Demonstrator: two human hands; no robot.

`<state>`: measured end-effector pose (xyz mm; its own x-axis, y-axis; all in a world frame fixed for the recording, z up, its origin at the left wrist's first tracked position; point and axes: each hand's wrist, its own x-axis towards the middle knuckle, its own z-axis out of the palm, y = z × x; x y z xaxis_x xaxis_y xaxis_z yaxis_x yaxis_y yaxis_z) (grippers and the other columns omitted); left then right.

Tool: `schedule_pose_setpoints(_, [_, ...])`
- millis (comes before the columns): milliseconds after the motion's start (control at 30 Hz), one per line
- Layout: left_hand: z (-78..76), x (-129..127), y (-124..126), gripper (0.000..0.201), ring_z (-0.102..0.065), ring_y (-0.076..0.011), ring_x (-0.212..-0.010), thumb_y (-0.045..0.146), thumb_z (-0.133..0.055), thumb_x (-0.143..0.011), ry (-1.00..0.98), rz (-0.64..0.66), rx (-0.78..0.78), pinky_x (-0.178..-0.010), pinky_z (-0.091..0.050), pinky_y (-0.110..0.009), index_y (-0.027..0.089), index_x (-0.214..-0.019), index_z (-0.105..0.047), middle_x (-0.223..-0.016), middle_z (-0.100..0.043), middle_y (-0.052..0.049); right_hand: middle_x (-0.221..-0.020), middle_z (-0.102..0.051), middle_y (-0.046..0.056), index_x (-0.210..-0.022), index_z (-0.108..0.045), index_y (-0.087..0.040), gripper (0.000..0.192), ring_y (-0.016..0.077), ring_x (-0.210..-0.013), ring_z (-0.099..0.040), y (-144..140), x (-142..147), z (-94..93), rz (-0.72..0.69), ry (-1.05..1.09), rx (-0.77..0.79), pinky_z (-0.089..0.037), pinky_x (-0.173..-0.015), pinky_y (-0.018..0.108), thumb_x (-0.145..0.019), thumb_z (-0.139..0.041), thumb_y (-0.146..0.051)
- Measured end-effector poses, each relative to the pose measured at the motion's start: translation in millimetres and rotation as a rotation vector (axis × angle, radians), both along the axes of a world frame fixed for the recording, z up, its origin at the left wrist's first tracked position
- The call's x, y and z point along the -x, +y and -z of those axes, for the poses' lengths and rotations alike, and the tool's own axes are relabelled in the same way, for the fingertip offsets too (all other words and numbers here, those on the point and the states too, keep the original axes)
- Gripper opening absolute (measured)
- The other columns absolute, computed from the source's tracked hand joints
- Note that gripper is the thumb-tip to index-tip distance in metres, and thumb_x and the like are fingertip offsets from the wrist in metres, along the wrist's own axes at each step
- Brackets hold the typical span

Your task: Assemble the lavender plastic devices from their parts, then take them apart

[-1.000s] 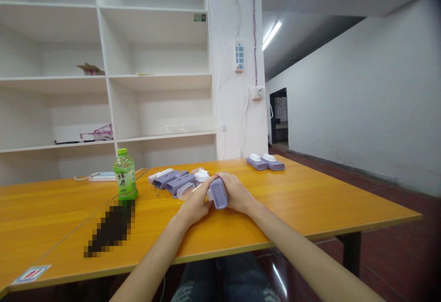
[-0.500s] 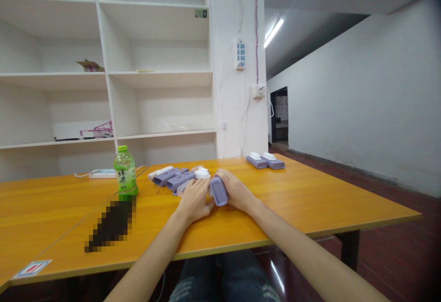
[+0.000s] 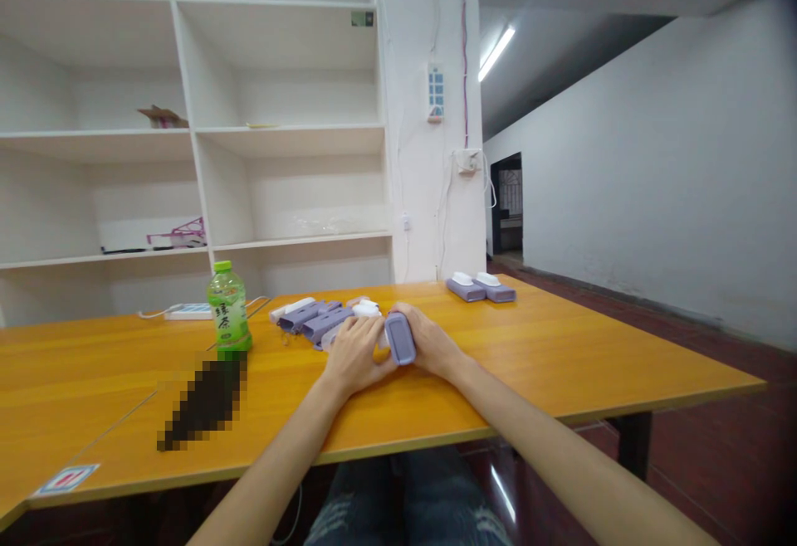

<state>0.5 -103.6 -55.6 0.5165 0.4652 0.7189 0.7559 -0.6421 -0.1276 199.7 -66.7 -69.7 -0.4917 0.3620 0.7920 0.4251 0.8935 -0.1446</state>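
1. The near edge of the orange table (image 3: 436,413) ran across the bottom of the view, with both forearms crossing it from 6 o'clock; bare tabletop lay open at 3 o'clock, out to the right-hand edge and corner.
2. A pixelated dark patch (image 3: 202,401) sat on the table at 9 o'clock of the hands, well apart from them.
3. The left hand (image 3: 354,355) rested on the table, its fingers curled against the left side of a lilac case (image 3: 399,338).
4. The right hand (image 3: 429,343) wrapped the case from the right, so the case was clamped between both hands, about mid-table.
5. The lilac case looked like a rounded, oblong box, smooth and pale purple, standing on its narrow side with one end toward the camera; a white piece showed at its left, touching the left fingers.
6. Just beyond the hands, at 11 o'clock, lay a cluster of lilac and white parts (image 3: 320,322).
7. A green bottle (image 3: 229,307) stood upright at 10 o'clock, near that cluster.
8. Two more lilac cases with white tops (image 3: 481,287) lay side by side at 1 o'clock, close to the far edge.
9. White shelves (image 3: 187,131) rose behind the table.
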Motion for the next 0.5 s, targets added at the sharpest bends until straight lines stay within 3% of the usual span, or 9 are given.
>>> schedule_pose_setpoints(500, [-4.2, 2.5, 2.7, 0.048, -0.063, -0.0317, -0.108, 0.034, -0.064, -0.076, 0.004, 0.054, -0.034, -0.1, -0.038, -0.048, 0.021, -0.121, -0.055, -0.118, -0.07, -0.011, -0.126, -0.058, 0.01, -0.134, -0.037, -0.024, 0.067, 0.027, -0.117, -0.06, -2.1, 0.9, 1.2, -0.024, 0.071, 0.063, -0.049, -0.102, 0.043, -0.077, -0.072, -0.019])
